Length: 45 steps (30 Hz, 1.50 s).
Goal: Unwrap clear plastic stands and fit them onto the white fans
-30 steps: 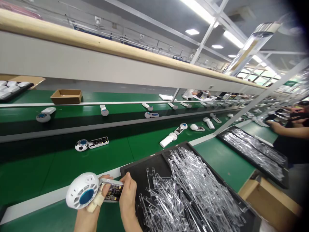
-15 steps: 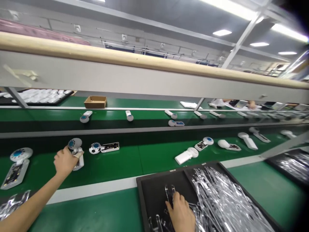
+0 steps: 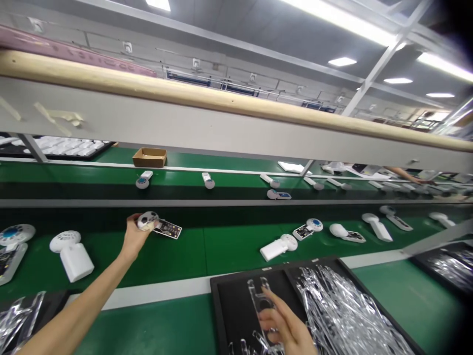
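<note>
My left hand (image 3: 133, 235) reaches over the green belt, fingers closed around the head of a handheld fan (image 3: 148, 220) with a black-and-white football pattern. Its handle points right and shows an open circuit board. Close by on the left lies a white handheld fan (image 3: 76, 261), and further left another fan with a blue centre (image 3: 14, 234). In my right hand (image 3: 286, 320) is a clear plastic piece (image 3: 257, 301) with two prongs, held above a black tray (image 3: 231, 278). Many similar clear pieces (image 3: 351, 305) are heaped in the tray's right compartment.
More fans, such as a white one (image 3: 273, 250), lie along the belt (image 3: 221, 246). A cardboard box (image 3: 150, 158) and a tray of white parts (image 3: 70, 146) stand behind. A wooden-topped rail (image 3: 207, 93) crosses above. Another person's arm (image 3: 404, 174) shows at the far right.
My left hand has let go of the white fan and moved right to take hold of the football-pattern fan. My right hand has raised a clear piece from the tray.
</note>
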{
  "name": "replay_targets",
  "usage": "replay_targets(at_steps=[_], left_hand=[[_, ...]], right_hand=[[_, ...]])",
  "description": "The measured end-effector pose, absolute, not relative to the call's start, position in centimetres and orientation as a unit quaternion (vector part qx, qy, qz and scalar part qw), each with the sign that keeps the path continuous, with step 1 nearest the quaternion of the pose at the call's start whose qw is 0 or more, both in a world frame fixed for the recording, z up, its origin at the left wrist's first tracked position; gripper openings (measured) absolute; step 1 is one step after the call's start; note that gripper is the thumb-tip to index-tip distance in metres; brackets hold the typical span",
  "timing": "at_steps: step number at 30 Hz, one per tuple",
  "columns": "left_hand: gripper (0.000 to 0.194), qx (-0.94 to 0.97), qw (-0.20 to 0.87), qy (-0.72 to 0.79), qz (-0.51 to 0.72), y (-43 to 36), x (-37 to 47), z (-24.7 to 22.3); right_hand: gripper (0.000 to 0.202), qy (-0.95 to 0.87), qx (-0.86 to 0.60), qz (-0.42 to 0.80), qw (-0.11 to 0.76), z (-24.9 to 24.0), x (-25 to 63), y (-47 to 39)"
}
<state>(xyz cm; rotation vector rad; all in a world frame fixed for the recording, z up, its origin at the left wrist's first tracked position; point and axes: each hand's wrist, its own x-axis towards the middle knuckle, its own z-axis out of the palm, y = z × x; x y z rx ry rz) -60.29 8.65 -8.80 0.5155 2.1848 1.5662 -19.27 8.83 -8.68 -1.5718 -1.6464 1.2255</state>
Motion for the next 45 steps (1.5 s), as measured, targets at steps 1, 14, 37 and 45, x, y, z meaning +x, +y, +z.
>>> replay_targets(at_steps=[1,14,37,45], left_hand=[[0.072,0.211,0.191,0.766,0.576,8.3,-59.1,-7.7],[0.069,0.221,0.432,0.641,0.595,4.1,-44.9,-0.7],[0.067,0.17,0.518,0.604,0.581,0.8,-41.1,-2.7],[0.06,0.179,0.459,0.614,0.616,0.4,-39.2,-2.8]], right_hand=[[0.062,-0.625,-0.561,0.473,0.267,-7.8,-20.7,8.7],[0.048,-0.813,-0.491,0.215,0.229,-3.9,-31.5,4.3],[0.044,-0.609,-0.572,0.413,0.362,-6.1,-30.1,4.0],[0.055,-0.62,-0.592,0.323,0.401,-7.2,-30.5,5.4]])
